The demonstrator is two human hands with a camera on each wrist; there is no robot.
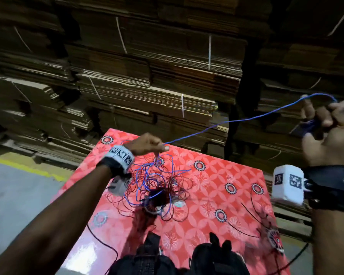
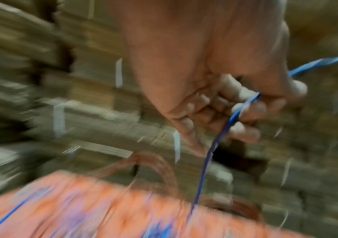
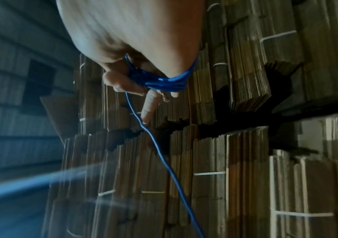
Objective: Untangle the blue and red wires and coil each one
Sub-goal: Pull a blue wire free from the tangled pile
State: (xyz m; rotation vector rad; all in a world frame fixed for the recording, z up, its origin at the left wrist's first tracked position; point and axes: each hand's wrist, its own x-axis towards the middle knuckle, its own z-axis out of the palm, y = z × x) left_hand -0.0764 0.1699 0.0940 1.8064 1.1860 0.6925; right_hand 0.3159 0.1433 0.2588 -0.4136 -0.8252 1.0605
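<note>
My right hand [image 1: 324, 133] has thin blue wire [image 1: 226, 121] looped round it for coiling, left hand [image 1: 147, 144] pinching that strand taut above the red-and-blue tangle [image 1: 159, 187].

**Both hands on the wire, arms spread apart**

The left hand [image 1: 147, 144] reaches forward, knuckles up, fingers curled, pinching the blue wire [image 1: 226, 124] at thumb and forefinger. The right hand [image 1: 324, 133] is raised out to the side, palm toward the head camera, with turns of that wire wrapped round it and 1 finger extended.
</note>
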